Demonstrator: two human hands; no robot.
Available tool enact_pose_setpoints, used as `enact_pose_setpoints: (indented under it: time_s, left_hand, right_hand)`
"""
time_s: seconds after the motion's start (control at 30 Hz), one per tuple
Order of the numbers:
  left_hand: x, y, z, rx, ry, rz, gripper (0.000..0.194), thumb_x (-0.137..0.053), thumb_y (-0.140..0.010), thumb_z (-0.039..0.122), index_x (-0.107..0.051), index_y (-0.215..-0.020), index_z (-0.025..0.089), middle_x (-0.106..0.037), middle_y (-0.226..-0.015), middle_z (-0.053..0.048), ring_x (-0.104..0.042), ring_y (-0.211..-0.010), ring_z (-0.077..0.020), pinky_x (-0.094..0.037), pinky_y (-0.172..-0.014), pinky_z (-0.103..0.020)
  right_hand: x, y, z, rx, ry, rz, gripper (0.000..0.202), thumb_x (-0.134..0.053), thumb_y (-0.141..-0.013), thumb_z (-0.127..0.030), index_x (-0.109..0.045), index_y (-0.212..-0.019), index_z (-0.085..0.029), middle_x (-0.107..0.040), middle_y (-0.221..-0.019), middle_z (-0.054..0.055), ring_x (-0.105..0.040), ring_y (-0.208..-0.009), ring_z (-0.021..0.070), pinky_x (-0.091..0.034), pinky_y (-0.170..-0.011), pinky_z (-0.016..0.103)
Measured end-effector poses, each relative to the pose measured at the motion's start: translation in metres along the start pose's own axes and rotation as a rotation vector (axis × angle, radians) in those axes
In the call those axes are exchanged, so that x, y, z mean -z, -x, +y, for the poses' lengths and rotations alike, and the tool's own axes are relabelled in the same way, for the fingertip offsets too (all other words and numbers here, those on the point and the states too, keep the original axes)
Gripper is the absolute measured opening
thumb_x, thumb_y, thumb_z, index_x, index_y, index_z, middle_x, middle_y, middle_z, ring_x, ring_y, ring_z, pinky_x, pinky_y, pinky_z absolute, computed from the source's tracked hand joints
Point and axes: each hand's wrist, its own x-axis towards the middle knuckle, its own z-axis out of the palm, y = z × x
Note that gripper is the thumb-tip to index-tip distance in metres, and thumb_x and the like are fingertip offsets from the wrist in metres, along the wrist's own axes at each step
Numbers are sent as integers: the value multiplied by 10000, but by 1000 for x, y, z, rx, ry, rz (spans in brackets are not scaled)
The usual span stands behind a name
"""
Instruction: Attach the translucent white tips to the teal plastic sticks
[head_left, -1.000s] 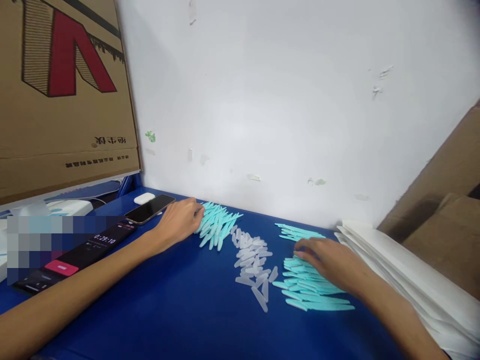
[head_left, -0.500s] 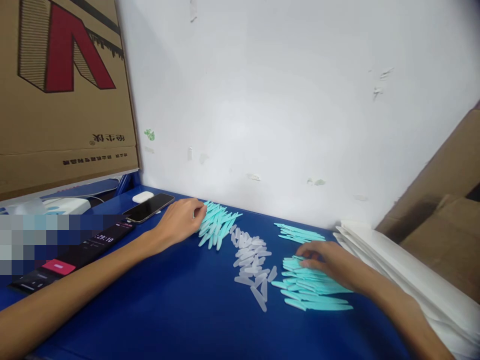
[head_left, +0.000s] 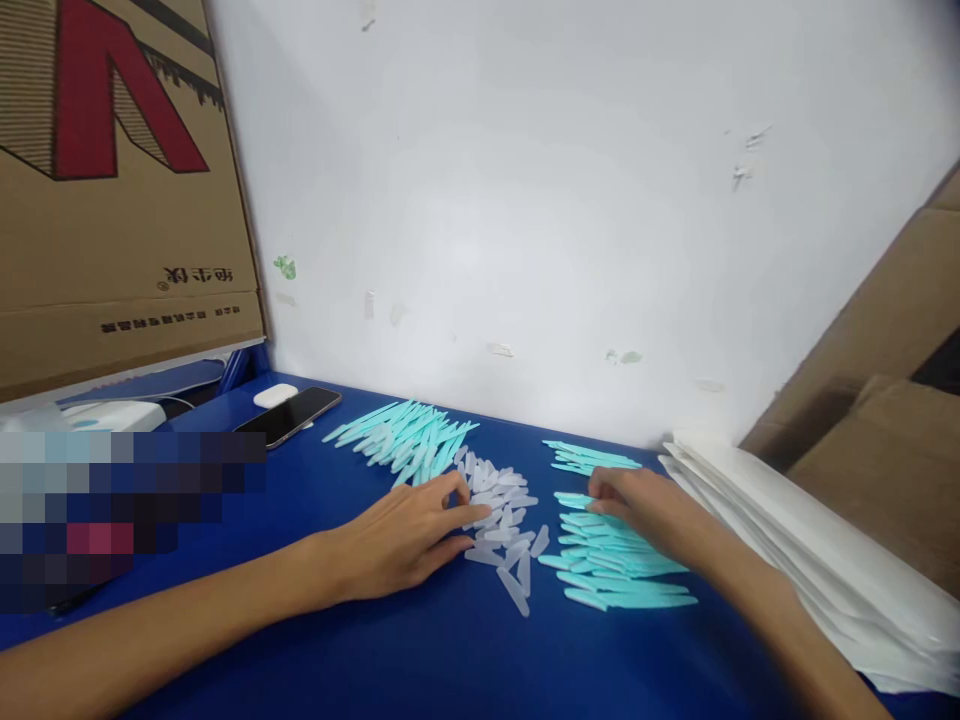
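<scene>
- Head view, left hand (head_left: pixel 401 540): rests palm-down on the blue table (head_left: pixel 360 650), fingers extended and released, grasping nothing. The fingertips touch the near-left edge of the clear pieces (head_left: pixel 501 520), a position that suits sliding single pieces out of the heap.
- Head view, right hand (head_left: pixel 641 508): lies on the near teal pile (head_left: pixel 615 570), fingers curled lightly over its far end. Whether a piece is pinched cannot be told.
- Clear pieces: small, translucent, tapered slips, loosely heaped between the two hands at mid-table.
- Teal pieces: slim and pointed, laid roughly parallel. A fanned pile (head_left: pixel 409 440) lies beyond the left hand; a small row (head_left: pixel 592 458) lies by the wall.
- Surroundings: phone (head_left: pixel 289 415) at left, white sheets (head_left: pixel 787 560) at right.
</scene>
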Motion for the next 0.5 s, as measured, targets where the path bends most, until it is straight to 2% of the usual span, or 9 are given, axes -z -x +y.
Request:
enact_pose_setpoints:
  time_s: [0.1,0.27,0.5]
  left_hand:
    - [0,-1,2,-6,-9,-27,313,-431,-1032,248,-543,-1322,280,-538,-1153,-60,-545,-684,-110,-422,-604,-259]
    - [-3,0,0,1,-19,-40,262,-432,-1030,238,-607,-1223,267,-532,-1149,-53,-551,-674,-108,-415,-601,-262]
    - [-8,0,-3,27,-135,-42,207,-443,-1022,218,-646,-1066,215,-566,-1129,-48,-519,-633,-106,-324,-528,-261]
  right_hand:
    - [2,0,-1,-6,30,13,117,-593,-916,-332,-617,-834,-253,-686,-715,-13,-625,-633,184,-327,-550,260]
    - [8,0,-6,-26,103,53,124,-605,-917,-360,-631,-846,-261,-681,-676,-17,-629,-620,198,-295,-533,269]
    - [12,0,-16,11,70,111,141,-561,-962,-375,-660,-960,-275,-733,-786,-7,-672,-671,204,-373,-568,270]
